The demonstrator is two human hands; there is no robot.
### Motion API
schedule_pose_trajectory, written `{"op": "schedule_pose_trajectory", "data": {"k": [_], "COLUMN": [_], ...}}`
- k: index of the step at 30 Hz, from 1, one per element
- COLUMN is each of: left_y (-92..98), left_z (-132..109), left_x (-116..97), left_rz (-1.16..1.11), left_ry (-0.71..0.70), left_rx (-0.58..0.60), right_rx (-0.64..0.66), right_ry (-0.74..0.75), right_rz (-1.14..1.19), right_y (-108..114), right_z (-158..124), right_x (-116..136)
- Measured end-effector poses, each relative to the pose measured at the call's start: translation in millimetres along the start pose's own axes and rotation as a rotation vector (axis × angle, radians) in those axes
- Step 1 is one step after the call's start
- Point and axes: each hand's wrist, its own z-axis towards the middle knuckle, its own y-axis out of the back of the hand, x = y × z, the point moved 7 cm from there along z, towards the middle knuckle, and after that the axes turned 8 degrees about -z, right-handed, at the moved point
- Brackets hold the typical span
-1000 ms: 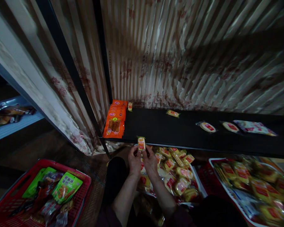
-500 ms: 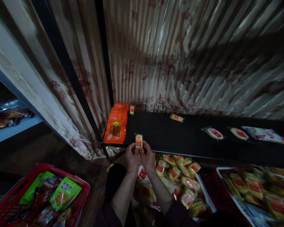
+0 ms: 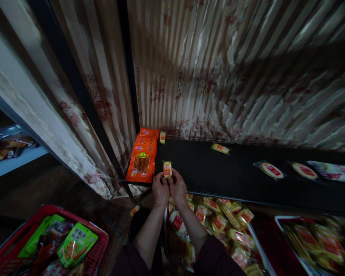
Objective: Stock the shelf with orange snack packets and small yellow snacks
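Note:
Between my left hand [image 3: 161,189] and my right hand [image 3: 177,188] a small wrapped snack pack [image 3: 167,169], yellow and white with a red label, stands upright. The fingers of both hands pinch its lower end, just above the front edge of the black shelf [image 3: 201,174]. Left of it lies an overlapping row of orange snack bags [image 3: 141,165]. A similar small pack [image 3: 162,137] stands at the back of the shelf beside the orange row. Another yellow pack [image 3: 220,148] lies flat farther right.
Two oval wrapped packs [image 3: 271,170] and a striped bag [image 3: 333,171] lie on the shelf's right. Below are a bin of wrapped snacks [image 3: 218,224], a second bin [image 3: 319,237] and a red basket [image 3: 99,234] with green bags. One pack [image 3: 135,210] is on the floor. Dark posts [image 3: 128,65] stand left.
The camera view has shifted a little, so the shelf goods appear lower and mostly farther right. Both hands, still pinching the snack pack, have come slightly nearer the orange bags.

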Motion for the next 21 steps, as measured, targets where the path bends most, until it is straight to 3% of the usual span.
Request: {"op": "schedule_pose_trajectory", "data": {"k": [21], "left_y": [-32.9], "left_z": [53], "left_x": [-3], "left_rz": [0.036], "left_ry": [0.067], "left_rx": [0.003], "right_rx": [0.017], "right_ry": [-0.013], "right_rz": [0.000], "right_y": [-35], "right_z": [66], "right_x": [-11]}}
